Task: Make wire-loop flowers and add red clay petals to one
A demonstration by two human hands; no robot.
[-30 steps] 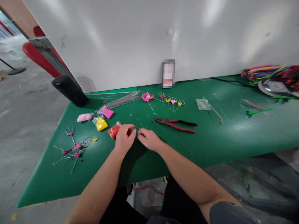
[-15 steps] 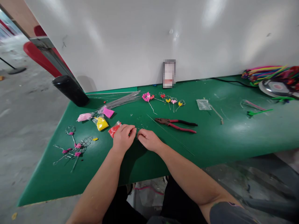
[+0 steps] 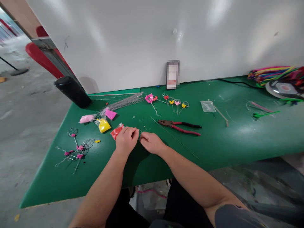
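Note:
My left hand [image 3: 126,139] and my right hand [image 3: 152,142] meet low over the table, fingers pinched on a thin wire [image 3: 140,130]. A small curve of it shows in the gap between them; the rest is hidden by my fingers. Beside my left hand, partly covered by it, lies a bag of red clay-like material [image 3: 116,132]. To the right of my right hand rest pliers [image 3: 177,123] with red and black handles, jaws pointing left. A straight loose wire [image 3: 174,138] runs slantwise below them.
Bags of yellow [image 3: 104,125], magenta [image 3: 110,114] and pale pink material [image 3: 86,119] lie left, near a wire bundle [image 3: 123,103]. Wire shapes with pink bits [image 3: 80,148] sit front left. Small wire flowers [image 3: 149,98], a phone [image 3: 172,75] and a black cylinder [image 3: 72,91] are farther back.
The view has shifted very slightly. My hands keep almost the same pose, still pinching the wire, and the things on the table have not moved.

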